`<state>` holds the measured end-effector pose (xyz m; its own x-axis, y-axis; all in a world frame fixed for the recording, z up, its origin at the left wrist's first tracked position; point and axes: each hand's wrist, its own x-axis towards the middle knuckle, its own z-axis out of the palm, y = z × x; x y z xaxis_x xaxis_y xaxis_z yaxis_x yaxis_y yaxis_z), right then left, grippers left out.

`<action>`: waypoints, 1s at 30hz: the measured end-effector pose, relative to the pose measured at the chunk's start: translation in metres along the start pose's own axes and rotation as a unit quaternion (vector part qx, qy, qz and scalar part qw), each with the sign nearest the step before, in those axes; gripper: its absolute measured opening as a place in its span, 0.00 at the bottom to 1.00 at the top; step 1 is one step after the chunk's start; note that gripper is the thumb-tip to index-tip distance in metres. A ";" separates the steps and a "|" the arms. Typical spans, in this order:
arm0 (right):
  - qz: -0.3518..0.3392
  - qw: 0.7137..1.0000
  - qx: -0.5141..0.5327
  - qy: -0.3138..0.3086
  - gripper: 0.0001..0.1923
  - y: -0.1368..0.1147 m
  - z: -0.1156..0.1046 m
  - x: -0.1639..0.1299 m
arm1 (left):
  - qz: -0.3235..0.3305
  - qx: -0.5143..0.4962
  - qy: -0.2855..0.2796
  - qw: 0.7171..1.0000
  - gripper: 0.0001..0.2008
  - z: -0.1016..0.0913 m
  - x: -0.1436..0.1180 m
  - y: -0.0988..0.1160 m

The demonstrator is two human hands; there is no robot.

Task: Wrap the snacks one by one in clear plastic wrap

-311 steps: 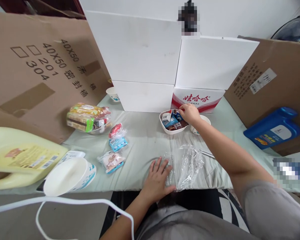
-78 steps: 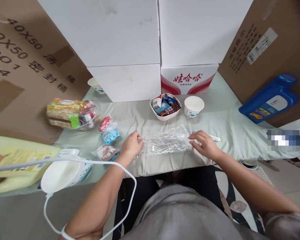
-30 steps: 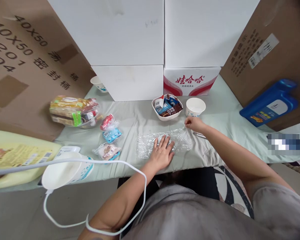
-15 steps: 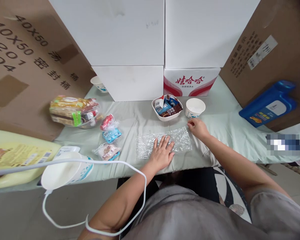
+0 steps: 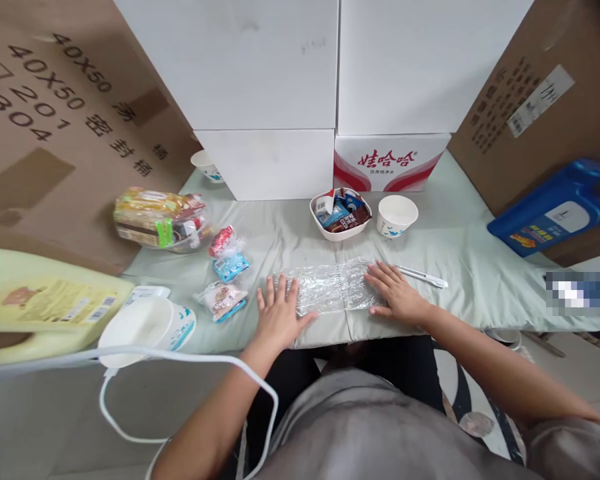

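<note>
Head view: film (image 5: 333, 288) between hands (image 5: 277, 317) (image 5: 400, 298)

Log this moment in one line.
film: spread on cloth; left hand: open, at its left end; right hand: open, at its right end; bowl: holds packets; cup: right of bowl

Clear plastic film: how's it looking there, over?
Left hand and right hand open, at opposite ends. Clear plastic film spread, wrinkled. Pen-like tool beside right hand.

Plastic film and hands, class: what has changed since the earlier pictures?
The left hand moved from the middle of the plastic film to its left end; the right hand from near the paper cup to the film's right end. Crumpled at first, the film lies spread out. The snack bowl and cup stayed.
</note>
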<state>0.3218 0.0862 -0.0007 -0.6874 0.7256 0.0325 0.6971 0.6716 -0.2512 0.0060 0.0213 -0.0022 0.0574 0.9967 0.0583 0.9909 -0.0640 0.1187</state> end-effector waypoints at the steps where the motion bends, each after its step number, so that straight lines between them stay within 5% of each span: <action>1: -0.020 1.000 0.015 0.005 0.40 0.001 -0.003 -0.006 | 0.036 -0.007 0.012 0.999 0.36 -0.004 -0.007 -0.011; 5: -0.049 0.994 0.097 0.017 0.19 -0.002 -0.007 -0.025 | 0.176 -0.084 0.034 0.980 0.13 -0.011 -0.027 -0.041; 9: -0.016 0.986 0.157 0.050 0.12 -0.007 -0.008 -0.031 | 0.193 -0.166 0.048 0.966 0.12 -0.014 -0.029 -0.053; 15: 0.165 0.957 0.223 0.077 0.14 -0.006 -0.017 -0.012 | -0.003 -0.233 0.027 0.972 0.10 -0.017 0.000 -0.050; 20: 0.263 0.961 0.067 0.049 0.13 -0.009 -0.008 0.020 | -0.107 -0.127 0.026 0.986 0.11 -0.009 0.034 -0.032; 23: 0.261 0.964 -0.006 0.047 0.14 -0.010 -0.004 0.026 | -0.099 -0.052 0.057 0.992 0.11 -0.008 0.039 -0.027; 27: 0.205 0.972 0.009 0.116 0.16 -0.004 -0.002 0.021 | -0.056 -0.004 0.175 0.983 0.11 -0.012 0.030 -0.015; 30: 0.145 0.982 0.030 0.122 0.10 -0.003 -0.002 0.018 | 0.038 -0.045 0.164 0.985 0.13 -0.011 0.020 0.016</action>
<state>0.3076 0.0974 0.0024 -0.3883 0.9039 0.1796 0.8376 0.4274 -0.3402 0.0212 0.0396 0.0116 0.0744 0.9200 0.3848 0.9695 -0.1570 0.1880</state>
